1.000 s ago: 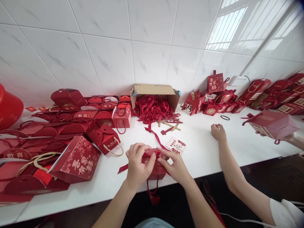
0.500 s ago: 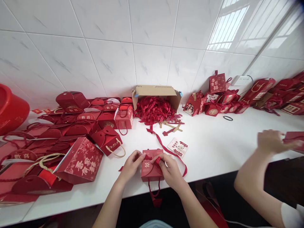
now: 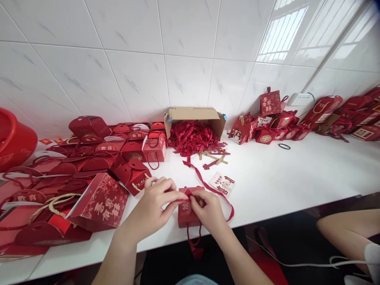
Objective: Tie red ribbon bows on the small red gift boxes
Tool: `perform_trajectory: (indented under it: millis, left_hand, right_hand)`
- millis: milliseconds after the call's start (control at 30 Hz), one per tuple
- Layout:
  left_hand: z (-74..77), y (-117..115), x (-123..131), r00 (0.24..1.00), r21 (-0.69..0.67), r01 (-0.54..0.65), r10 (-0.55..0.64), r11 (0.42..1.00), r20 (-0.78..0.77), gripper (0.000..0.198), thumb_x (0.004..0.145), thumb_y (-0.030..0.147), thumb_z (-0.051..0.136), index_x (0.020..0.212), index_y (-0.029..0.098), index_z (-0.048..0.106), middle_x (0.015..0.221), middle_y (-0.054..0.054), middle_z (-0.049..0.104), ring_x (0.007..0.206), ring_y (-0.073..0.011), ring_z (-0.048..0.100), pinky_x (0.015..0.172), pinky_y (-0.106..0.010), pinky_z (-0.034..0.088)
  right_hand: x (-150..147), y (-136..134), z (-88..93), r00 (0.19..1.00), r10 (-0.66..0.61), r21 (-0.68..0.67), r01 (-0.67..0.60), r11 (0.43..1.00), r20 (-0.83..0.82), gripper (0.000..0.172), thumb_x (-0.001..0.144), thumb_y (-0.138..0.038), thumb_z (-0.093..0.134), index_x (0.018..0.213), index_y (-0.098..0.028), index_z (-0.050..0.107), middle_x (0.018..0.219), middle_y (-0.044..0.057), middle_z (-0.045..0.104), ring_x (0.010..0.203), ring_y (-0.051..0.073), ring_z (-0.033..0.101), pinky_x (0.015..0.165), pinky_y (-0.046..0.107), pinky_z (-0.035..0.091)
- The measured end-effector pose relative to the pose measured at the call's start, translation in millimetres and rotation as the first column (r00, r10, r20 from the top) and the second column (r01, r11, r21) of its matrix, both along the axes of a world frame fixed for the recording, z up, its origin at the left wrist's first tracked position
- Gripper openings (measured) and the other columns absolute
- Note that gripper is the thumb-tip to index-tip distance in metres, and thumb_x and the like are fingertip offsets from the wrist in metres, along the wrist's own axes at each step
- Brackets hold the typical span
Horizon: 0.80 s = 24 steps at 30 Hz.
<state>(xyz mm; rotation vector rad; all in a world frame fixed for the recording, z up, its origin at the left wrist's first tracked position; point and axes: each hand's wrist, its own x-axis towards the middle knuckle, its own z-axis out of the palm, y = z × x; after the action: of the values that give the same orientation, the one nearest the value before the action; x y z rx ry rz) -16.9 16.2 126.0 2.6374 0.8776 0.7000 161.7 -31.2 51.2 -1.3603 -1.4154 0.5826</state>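
White counter (image 3: pixel 282 174) fills my feed. The small red box (image 3: pixel 184 211) stands at its near edge, between both hands and straight in front of the wearer; I judge it is set that close so the fingertips can work on its top without stretching. Its cord handle (image 3: pixel 193 243) dangles over the edge.

Left hand (image 3: pixel 152 204) enters from the left, fingers curled closed, tips pinching the red ribbon (image 3: pixel 204 183) over the box top. Right hand (image 3: pixel 209 211) is likewise closed, thumb and forefinger nipping the same ribbon just beside the left tips, palm against the box's right side, which seems to steady it. Tip pinches rather than full grasps suit so thin a strip; how the ribbon crosses under the fingers is hidden.

The ribbon's free run leads up toward the ribbon pile (image 3: pixel 191 136), which spills from a cardboard box (image 3: pixel 192 114) lying on its side at the wall, mouth toward the wearer, probably so strips pull out easily.

A printed card (image 3: pixel 222 183) lies just beyond the small box; a large red gift box (image 3: pixel 99 204) tilts near the left hand; flat red boxes (image 3: pixel 89 154) crowd the left. Made-up boxes (image 3: pixel 267 126) cluster right by the wall, with a black hair tie (image 3: pixel 284 146) near them; red bucket (image 3: pixel 12 140) far left; another person's arm (image 3: pixel 347 227) low right, off the counter.
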Motion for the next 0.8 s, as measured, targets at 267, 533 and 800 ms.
perform_trajectory:
  millis: [267,533,800]
  left_hand:
    - [-11.2,33.9,48.9,0.974,-0.067,-0.086,0.098,0.994,0.204,0.016,0.083,0.021,0.061,0.087,0.031,0.073,0.113,-0.002,0.06,0.116,-0.0268,0.045,0.103,-0.046,0.025]
    - [-58.4,15.9,30.4,0.912,-0.424,-0.083,0.241,0.902,0.333,0.017,0.084,0.035,0.063,0.081,0.02,0.068,0.081,-0.003,0.07,0.079,-0.0187,0.067,0.076,-0.03,0.054]
    - [-70.7,2.0,21.5,0.889,-0.522,-0.06,0.284,0.851,0.36,0.015,0.088,0.032,0.057,0.087,0.02,0.066,0.089,-0.003,0.072,0.088,-0.0172,0.067,0.082,-0.028,0.053]
  right_hand:
    - [3.4,-5.4,-0.1,0.996,0.082,0.072,-0.084,0.994,0.025,0.016,0.085,-0.022,0.058,0.072,-0.018,0.066,0.065,0.002,0.062,0.062,0.015,0.054,0.062,0.028,0.04]
    - [1.1,-4.6,-2.4,0.992,0.088,0.085,-0.08,0.993,-0.094,0.022,0.089,-0.026,0.055,0.07,-0.019,0.066,0.072,0.004,0.064,0.067,0.016,0.059,0.063,0.028,0.045]
    - [-5.9,-3.7,-16.6,0.945,-0.064,0.036,0.079,0.996,-0.319,0.019,0.085,-0.024,0.062,0.098,-0.022,0.049,0.071,-0.002,0.064,0.06,0.013,0.06,0.058,0.024,0.049]
